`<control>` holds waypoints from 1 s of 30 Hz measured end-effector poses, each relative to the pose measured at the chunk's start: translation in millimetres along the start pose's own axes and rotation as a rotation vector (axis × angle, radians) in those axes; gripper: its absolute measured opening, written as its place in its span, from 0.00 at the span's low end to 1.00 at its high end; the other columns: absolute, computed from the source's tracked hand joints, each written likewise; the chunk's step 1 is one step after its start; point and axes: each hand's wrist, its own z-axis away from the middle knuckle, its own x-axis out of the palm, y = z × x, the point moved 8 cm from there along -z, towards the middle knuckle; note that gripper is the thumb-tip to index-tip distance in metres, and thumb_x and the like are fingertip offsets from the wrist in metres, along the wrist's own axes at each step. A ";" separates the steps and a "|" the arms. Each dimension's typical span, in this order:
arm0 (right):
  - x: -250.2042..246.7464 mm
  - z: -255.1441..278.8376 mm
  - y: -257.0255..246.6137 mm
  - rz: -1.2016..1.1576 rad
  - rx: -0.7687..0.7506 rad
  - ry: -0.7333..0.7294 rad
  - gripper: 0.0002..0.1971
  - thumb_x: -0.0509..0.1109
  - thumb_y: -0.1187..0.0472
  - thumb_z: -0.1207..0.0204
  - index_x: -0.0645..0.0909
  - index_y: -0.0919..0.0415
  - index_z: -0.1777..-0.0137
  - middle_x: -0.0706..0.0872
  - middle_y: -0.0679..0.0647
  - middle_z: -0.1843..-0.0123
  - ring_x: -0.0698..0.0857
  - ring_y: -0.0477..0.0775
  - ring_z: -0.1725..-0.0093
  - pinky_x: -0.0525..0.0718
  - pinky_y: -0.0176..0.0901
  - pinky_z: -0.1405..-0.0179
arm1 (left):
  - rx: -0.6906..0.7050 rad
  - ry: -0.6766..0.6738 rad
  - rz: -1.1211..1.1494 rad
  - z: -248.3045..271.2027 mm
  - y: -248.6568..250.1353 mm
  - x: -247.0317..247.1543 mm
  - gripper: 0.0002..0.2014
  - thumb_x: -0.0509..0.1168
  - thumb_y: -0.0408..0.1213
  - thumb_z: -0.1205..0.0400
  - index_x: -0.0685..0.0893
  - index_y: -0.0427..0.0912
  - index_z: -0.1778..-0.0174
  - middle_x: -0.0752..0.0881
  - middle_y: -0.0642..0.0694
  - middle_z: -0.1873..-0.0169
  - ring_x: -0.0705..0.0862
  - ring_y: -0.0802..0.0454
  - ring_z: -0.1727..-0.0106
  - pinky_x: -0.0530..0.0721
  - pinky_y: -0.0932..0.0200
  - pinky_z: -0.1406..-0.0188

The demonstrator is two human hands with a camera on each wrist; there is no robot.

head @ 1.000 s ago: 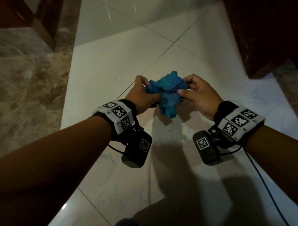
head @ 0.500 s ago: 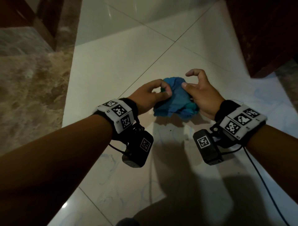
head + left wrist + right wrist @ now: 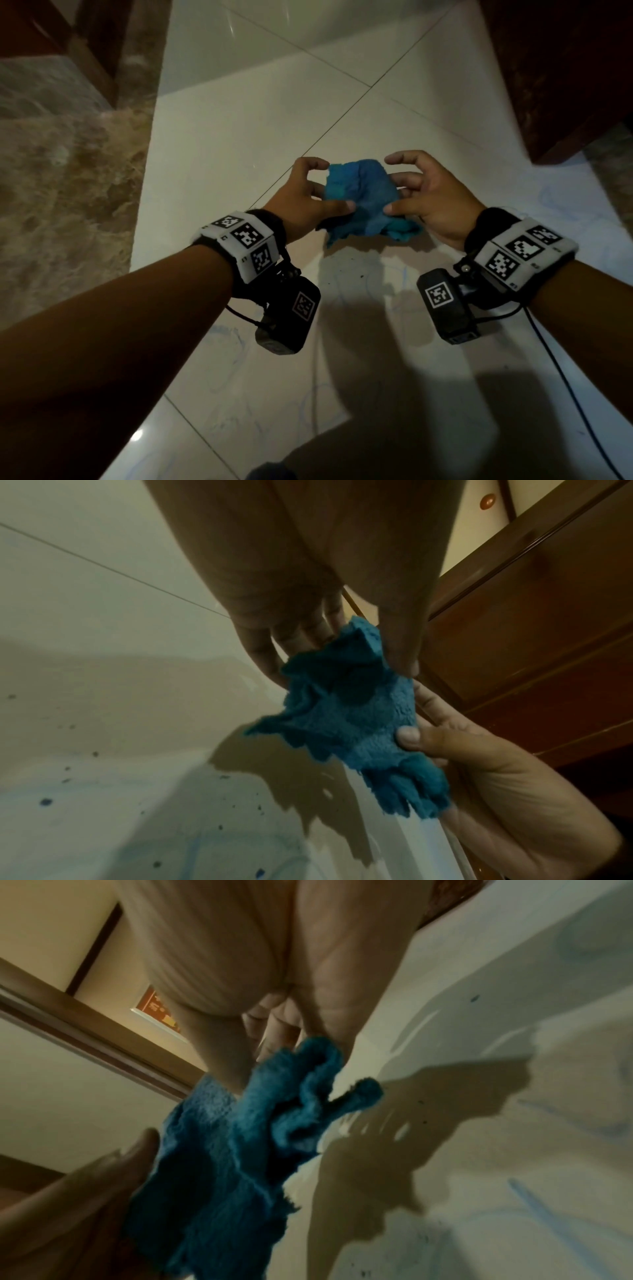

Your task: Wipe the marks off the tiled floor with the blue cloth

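A: White tiled floor point(image 3: 239, 144) is filling the middle of the head view, with dark grout lines crossing it. Faint blue marks point(image 3: 387, 284) and dark specks are showing on the tile directly below the blue cloth point(image 3: 363, 202).

B: Where is the cloth sitting relative to that floor?

A: It is hanging above the floor, crumpled, clear of the tile; its shadow is falling on the surface beneath it. It is not touching the marks.

B: State of the left hand point(image 3: 305, 205)?

A: It is pinching the cloth's left edge. The left thumb is pressing on the fabric from the near side, with fingers curling behind it. The index finger is arching above the cloth without contact, as far as the head view shows.

B: And the right hand point(image 3: 431, 205)?

A: It is pinching the cloth's right edge between thumb and lower fingers. Its index finger is also arching over the cloth's top, apart from the fabric. In the left wrist view the right thumb tip is lying flat on the terry surface.

B: Surroundings?

A: Brown marbled flooring point(image 3: 61, 178) is lying left of the cloth, and dark wooden furniture point(image 3: 565, 68) is standing to its right.
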 end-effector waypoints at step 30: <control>-13.7 -7.3 -1.1 0.322 -0.012 0.180 0.24 0.76 0.67 0.31 0.70 0.54 0.39 0.78 0.56 0.41 0.81 0.57 0.44 0.85 0.48 0.48 | -0.014 0.004 0.095 -1.4 3.9 5.4 0.20 0.66 0.19 0.22 0.73 0.47 0.43 0.81 0.50 0.50 0.85 0.46 0.49 0.89 0.49 0.51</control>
